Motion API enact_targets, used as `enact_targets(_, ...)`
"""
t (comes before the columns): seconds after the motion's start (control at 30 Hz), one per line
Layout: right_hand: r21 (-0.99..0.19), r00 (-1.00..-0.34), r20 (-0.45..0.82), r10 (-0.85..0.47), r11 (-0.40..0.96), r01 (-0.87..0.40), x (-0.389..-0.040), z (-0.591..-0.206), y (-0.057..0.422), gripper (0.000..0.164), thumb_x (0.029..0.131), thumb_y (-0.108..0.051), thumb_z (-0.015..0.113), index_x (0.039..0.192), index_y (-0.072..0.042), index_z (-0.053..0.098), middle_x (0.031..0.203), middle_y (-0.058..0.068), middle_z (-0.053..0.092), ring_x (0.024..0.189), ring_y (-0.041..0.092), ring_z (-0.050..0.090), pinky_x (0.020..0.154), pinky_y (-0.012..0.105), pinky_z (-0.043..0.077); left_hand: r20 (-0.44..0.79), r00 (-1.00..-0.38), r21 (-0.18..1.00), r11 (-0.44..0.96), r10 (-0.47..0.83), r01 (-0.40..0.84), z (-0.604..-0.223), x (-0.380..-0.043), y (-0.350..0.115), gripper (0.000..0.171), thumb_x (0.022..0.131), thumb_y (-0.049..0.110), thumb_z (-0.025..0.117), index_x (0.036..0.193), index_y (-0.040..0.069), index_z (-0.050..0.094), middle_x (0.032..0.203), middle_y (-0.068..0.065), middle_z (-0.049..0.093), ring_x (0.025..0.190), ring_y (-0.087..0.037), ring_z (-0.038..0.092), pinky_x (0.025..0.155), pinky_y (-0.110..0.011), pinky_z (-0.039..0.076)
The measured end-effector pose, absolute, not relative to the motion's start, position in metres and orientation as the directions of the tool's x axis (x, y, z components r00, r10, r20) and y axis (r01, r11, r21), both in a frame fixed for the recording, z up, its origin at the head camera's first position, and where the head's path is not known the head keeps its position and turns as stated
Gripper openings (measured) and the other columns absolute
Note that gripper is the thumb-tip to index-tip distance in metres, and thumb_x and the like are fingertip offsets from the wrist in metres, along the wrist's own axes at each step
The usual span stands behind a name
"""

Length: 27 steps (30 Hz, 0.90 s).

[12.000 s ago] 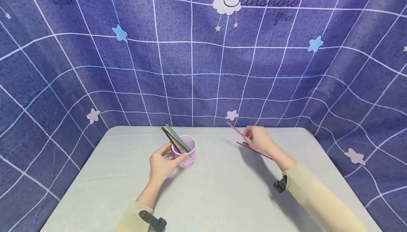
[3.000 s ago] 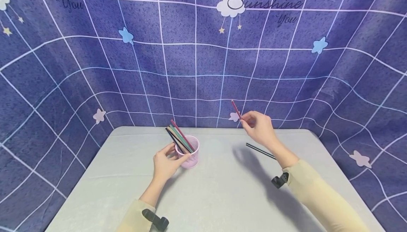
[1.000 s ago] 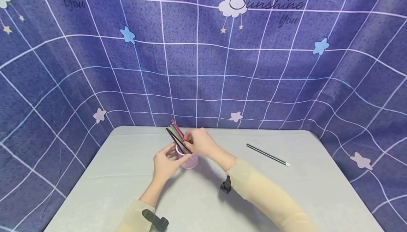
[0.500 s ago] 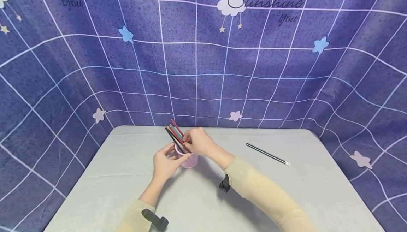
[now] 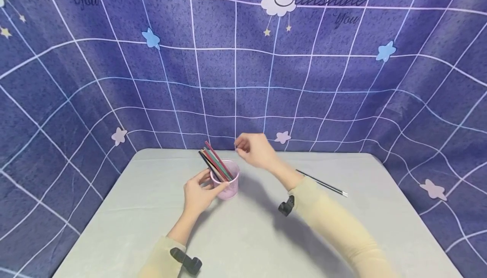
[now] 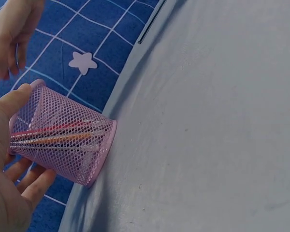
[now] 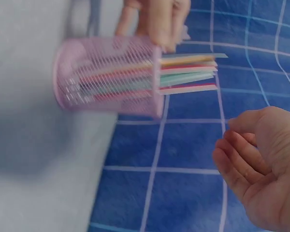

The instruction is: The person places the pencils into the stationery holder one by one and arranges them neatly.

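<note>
A pink mesh pen cup (image 5: 230, 191) stands on the table, and my left hand (image 5: 198, 194) grips it with thumb and fingers around its side near the rim. Several pencils (image 5: 214, 159) in dark, tan, green and red lean leftward inside it. To the cup's upper right, my right hand (image 5: 258, 150) is raised with loosely curled fingers and holds nothing. In the right wrist view that same right hand (image 7: 266, 164) is apart from the pencils (image 7: 191, 72). Dark pencils (image 5: 328, 186) with white ends lie side by side on the table, partly hidden behind the right forearm.
A pale cloth covers the table (image 5: 152, 227). Behind and beside it hangs a blue-purple curtain (image 5: 213, 70) with a light grid, stars and clouds. A dark camera strap (image 5: 186, 262) sits on the left sleeve, another camera (image 5: 287, 206) on the right.
The right hand carried a red pencil from the table's right side into the cup, let go, and has risen up and rightward. A pink pencil went in earlier. The left hand keeps its grip.
</note>
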State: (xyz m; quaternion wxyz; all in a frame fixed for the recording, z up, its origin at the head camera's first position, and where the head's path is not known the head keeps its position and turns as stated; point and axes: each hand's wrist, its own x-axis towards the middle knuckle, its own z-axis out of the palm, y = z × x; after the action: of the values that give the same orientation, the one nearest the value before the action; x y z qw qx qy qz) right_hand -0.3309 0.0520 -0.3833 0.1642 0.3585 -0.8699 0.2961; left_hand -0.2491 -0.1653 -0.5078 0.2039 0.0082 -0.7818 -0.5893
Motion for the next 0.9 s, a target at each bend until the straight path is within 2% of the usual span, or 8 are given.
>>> enact_targets(0.17,-0.412,-0.717,0.503,-0.482,0.596,-0.689,-0.335,-0.363,0.086,0.011,0.092,-0.009,0.077,0.103,-0.007,0.078,0.092,0.007,0.082,0.078,0.018,0.076,0.075,0.030,0.068,0.307,-0.919,0.922,0.317,-0.245,0.223,-0.503,-0.252,-0.162,0.076,0.070,0.020,0.102,0.134,-0.005,0.069,0.120,-0.027,0.077,0.110,-0.042,0.077,0.088,-0.041,0.070)
enact_targets(0.37,-0.404,-0.736,0.503,-0.452,0.630,-0.663,-0.335,-0.352,0.125,0.009,0.091,-0.007,0.076,0.100,-0.007,0.078,0.089,0.008,0.081,0.078,0.022,0.077,0.076,0.037,0.070,0.300,-0.920,0.922,0.325,-0.251,0.212,-0.500,-0.250,-0.163,0.077,0.070,0.018,0.102,0.135,-0.006,0.068,0.120,-0.028,0.077,0.111,-0.042,0.077,0.090,-0.043,0.069)
enact_targets(0.6,-0.383,-0.763,0.504,-0.404,0.687,-0.617,-0.336,-0.360,0.171,0.008,0.091,-0.006,0.074,0.099,-0.005,0.078,0.087,0.008,0.080,0.076,0.022,0.077,0.074,0.041,0.069,0.282,-0.924,0.926,0.326,-0.258,0.191,-0.501,-0.249,-0.163,0.077,0.070,0.018,0.102,0.135,-0.004,0.068,0.122,-0.026,0.077,0.112,-0.040,0.077,0.091,-0.040,0.069)
enact_targets(0.9,-0.390,-0.829,0.436,-0.351,0.756,-0.525,-0.336,-0.383,0.218,0.007,0.091,-0.007,0.075,0.098,-0.006,0.078,0.086,0.008,0.082,0.074,0.020,0.077,0.077,0.048,0.067,0.316,-0.915,0.916,0.331,-0.252,0.226,-0.506,-0.249,-0.166,0.073,0.069,0.018,0.102,0.132,-0.004,0.070,0.117,-0.025,0.078,0.107,-0.041,0.078,0.087,-0.039,0.070)
